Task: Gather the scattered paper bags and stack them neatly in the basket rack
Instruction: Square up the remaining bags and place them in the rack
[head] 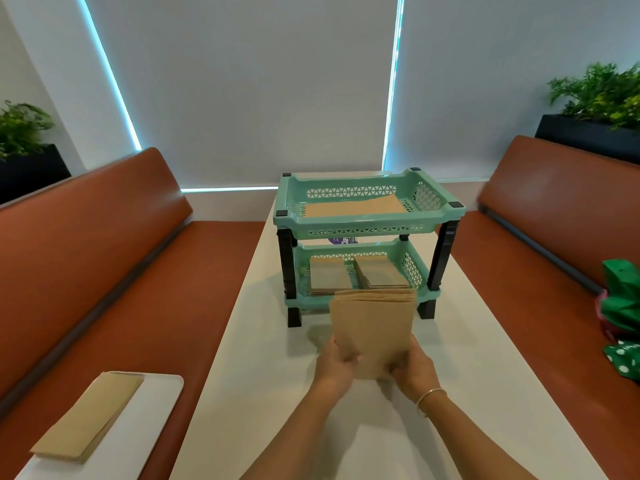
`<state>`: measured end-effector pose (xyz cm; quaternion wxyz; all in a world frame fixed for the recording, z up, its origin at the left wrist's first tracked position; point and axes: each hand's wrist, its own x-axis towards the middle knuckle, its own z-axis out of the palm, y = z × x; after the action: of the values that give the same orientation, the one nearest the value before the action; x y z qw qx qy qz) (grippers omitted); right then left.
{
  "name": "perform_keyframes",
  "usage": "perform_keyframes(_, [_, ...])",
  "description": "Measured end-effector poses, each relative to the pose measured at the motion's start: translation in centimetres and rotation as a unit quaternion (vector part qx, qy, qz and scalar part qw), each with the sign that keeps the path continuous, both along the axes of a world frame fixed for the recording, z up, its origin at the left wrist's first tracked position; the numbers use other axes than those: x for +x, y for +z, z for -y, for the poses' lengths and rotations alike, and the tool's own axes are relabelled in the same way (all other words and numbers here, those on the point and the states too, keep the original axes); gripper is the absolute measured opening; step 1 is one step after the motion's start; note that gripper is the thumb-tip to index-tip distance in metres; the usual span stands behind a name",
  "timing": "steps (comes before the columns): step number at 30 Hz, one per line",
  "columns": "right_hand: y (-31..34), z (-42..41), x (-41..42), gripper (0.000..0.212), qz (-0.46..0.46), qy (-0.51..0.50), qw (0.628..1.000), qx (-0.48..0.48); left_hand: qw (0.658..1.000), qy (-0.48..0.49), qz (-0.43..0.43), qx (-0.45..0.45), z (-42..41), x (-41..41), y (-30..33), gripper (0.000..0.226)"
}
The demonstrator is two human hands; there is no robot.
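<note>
A stack of brown paper bags (372, 323) is held upright just above the white table (485, 358), right in front of the mint-green two-tier basket rack (367, 226). My left hand (337, 367) grips the stack's lower left corner and my right hand (412, 370) grips its lower right corner. The rack's top basket holds a flat pile of paper bags (356, 206). Two smaller piles of bags (329, 276) lie side by side in the lower basket. Another long stack of paper bags (88, 415) lies on a white tray (152, 403) on the left bench.
Orange-brown benches (114, 271) flank the table on both sides. Green patterned items (620, 306) lie on the right bench. Black planters with green plants (599, 98) stand behind both benches. A purple-labelled item (341, 241) shows behind the rack.
</note>
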<state>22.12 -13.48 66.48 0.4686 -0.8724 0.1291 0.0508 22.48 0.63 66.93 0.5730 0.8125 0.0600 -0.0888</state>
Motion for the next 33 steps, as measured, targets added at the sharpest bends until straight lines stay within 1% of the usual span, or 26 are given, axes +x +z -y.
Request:
perform_keyframes(1, [-0.3, 0.0, -0.2, 0.043, -0.010, 0.005, 1.000, -0.013, 1.000, -0.008, -0.009, 0.019, -0.1, -0.1, -0.5, 0.043])
perform_keyframes(3, [-1.0, 0.0, -0.5, 0.024, -0.025, 0.012, 0.999, -0.046, 0.998, -0.025, -0.020, 0.050, -0.3, -0.3, -1.4, 0.041])
perform_keyframes(4, [-1.1, 0.1, -0.6, 0.019, -0.024, 0.018, 0.998, -0.056, 0.998, -0.029, -0.022, 0.055, -0.4, -0.3, -1.6, 0.040])
perform_keyframes(7, [-1.2, 0.6, -0.3, 0.018, -0.014, 0.048, 0.995, -0.084, 0.999, -0.022, -0.032, 0.037, -0.4, 0.0, -1.7, 0.038])
perform_keyframes(10, [-0.4, 0.7, 0.2, 0.034, -0.001, 0.064, 0.995, -0.070, 1.000, 0.009, -0.028, 0.000, -0.4, 0.4, -1.1, 0.037])
perform_keyframes(11, [-0.5, 0.9, 0.4, 0.037, 0.010, 0.068, 0.995, -0.073, 1.000, 0.018, -0.024, -0.009, -0.5, 0.5, -0.9, 0.038])
perform_keyframes(12, [-0.7, 0.9, 0.5, 0.036, 0.020, 0.065, 0.995, -0.073, 1.000, 0.022, -0.020, -0.010, -0.5, 0.6, -0.9, 0.040])
perform_keyframes(14, [-0.8, 0.6, 0.0, 0.025, 0.022, 0.073, 0.991, -0.108, 1.000, 0.011, -0.025, 0.005, -0.7, 0.4, -1.1, 0.044])
perform_keyframes(15, [-1.3, 0.8, -0.1, 0.019, 0.027, 0.087, 0.985, -0.149, 0.999, -0.001, -0.027, 0.021, -0.8, 0.2, -1.2, 0.045])
perform_keyframes(16, [-1.3, 0.6, -0.3, 0.018, 0.034, 0.097, 0.977, -0.186, 0.999, -0.012, -0.026, 0.036, -0.9, 0.1, -1.4, 0.044])
perform_keyframes(17, [-1.5, 0.7, -0.4, 0.016, 0.028, 0.106, 0.975, -0.195, 0.999, -0.018, -0.025, 0.041, -1.0, 0.0, -1.4, 0.043])
perform_keyframes(18, [-1.6, 0.9, -0.5, 0.013, 0.021, 0.119, 0.976, -0.180, 0.999, -0.014, -0.020, 0.030, -1.2, 0.1, -1.1, 0.042])
perform_keyframes(19, [-1.4, 1.0, -0.2, 0.020, 0.000, 0.111, 0.987, -0.120, 1.000, -0.003, -0.020, 0.000, -1.3, 0.2, -0.5, 0.042])
perform_keyframes(20, [-0.9, 1.2, 0.1, 0.032, -0.010, 0.098, 0.990, -0.099, 0.999, 0.011, -0.021, -0.048, -1.4, 0.4, 0.2, 0.041])
perform_keyframes(21, [-0.2, 1.5, 0.3, 0.041, -0.018, 0.102, 0.990, -0.094, 0.995, 0.022, -0.014, -0.101, -1.6, 0.7, 1.0, 0.041])
perform_keyframes(22, [0.4, 1.8, 0.6, 0.046, -0.022, 0.106, 0.989, -0.097, 0.989, 0.032, 0.001, -0.148, -1.9, 1.1, 1.8, 0.041])
perform_keyframes(24, [1.8, 2.6, 1.1, 0.044, -0.027, 0.123, 0.986, -0.109, 0.978, 0.050, 0.028, -0.199, -2.8, 1.8, 3.3, 0.040])
perform_keyframes(25, [2.3, 3.1, 1.4, 0.040, -0.025, 0.130, 0.985, -0.114, 0.976, 0.052, 0.036, -0.209, -3.3, 2.1, 4.0, 0.041])
perform_keyframes(27, [3.3, 4.0, 1.8, 0.027, -0.008, 0.117, 0.987, -0.108, 0.977, 0.041, 0.042, -0.205, -4.5, 2.6, 5.0, 0.038])
perform_keyframes(28, [3.8, 4.5, 2.0, 0.024, 0.008, 0.097, 0.992, -0.078, 0.980, 0.034, 0.044, -0.191, -5.1, 2.7, 5.2, 0.036])
perform_keyframes(30, [4.8, 5.1, 2.2, 0.027, 0.038, 0.050, 0.998, 0.008, 0.987, 0.014, 0.046, -0.151, -6.0, 2.8, 5.4, 0.032])
perform_keyframes(33, [5.8, 5.1, 2.3, 0.041, 0.088, -0.009, 0.988, 0.128, 0.997, -0.015, 0.039, -0.066, -6.6, 2.5, 3.9, 0.037])
